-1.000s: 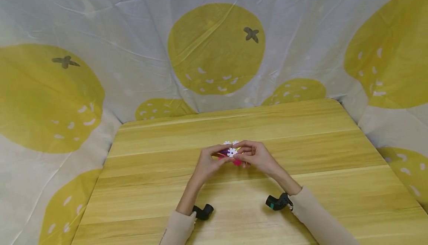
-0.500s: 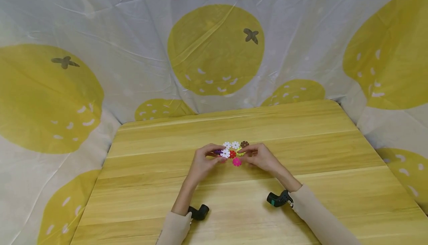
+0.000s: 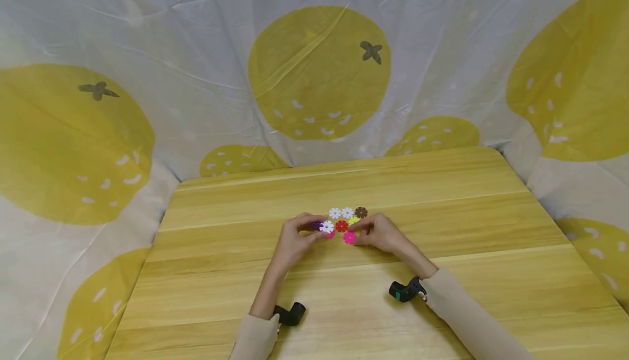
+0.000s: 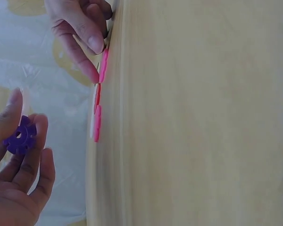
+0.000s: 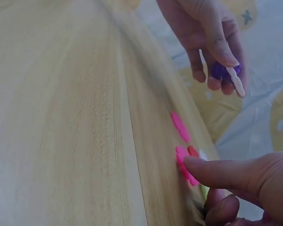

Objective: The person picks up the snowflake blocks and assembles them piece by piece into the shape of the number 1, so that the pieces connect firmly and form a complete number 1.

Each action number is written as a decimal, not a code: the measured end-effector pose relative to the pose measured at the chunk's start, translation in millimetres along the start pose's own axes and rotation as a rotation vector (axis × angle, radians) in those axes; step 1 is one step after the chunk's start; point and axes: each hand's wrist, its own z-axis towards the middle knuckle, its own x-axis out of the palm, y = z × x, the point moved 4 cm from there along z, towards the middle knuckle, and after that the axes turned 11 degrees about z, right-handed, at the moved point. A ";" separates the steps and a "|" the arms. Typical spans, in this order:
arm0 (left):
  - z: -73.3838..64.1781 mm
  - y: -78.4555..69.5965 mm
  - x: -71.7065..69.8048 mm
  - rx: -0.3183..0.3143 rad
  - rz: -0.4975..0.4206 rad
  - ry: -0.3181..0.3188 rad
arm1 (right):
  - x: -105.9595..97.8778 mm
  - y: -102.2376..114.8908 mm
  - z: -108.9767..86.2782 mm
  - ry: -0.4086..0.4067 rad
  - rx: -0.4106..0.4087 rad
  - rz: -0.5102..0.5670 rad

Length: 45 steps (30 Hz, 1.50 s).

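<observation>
Nearest, the left hand (image 3: 295,240) pinches a purple disc (image 4: 20,137) and a white disc (image 3: 326,226) clear of the worktop (image 3: 442,272); at three o'clock lies a pink disc (image 3: 349,237), the right hand (image 3: 380,233) pressing it with a straight fingertip (image 5: 193,165). Beyond lie more discs (image 3: 347,213).

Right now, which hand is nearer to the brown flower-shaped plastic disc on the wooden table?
Right. The right hand lies just below and beside the brown flower-shaped plastic disc, with a fingertip on a pink disc. The left hand is farther left, holding a purple disc.
</observation>
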 end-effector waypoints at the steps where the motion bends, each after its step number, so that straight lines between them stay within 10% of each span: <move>1: 0.0 0.3 0.1 0.003 -0.002 0.002 | 0.6 0.0 0.7 -0.002 0.000 -0.005; 14: 0.5 0.8 3.8 -0.007 -0.020 0.024 | 10.3 7.9 -1.3 -0.036 0.028 -0.101; 25: -0.6 -3.5 3.5 -0.028 -0.054 0.018 | 11.4 20.8 -7.9 0.037 -0.054 0.241; 45: -1.3 -13.3 -1.1 0.005 -0.073 0.029 | 12.2 40.5 -17.1 -0.038 -0.227 0.374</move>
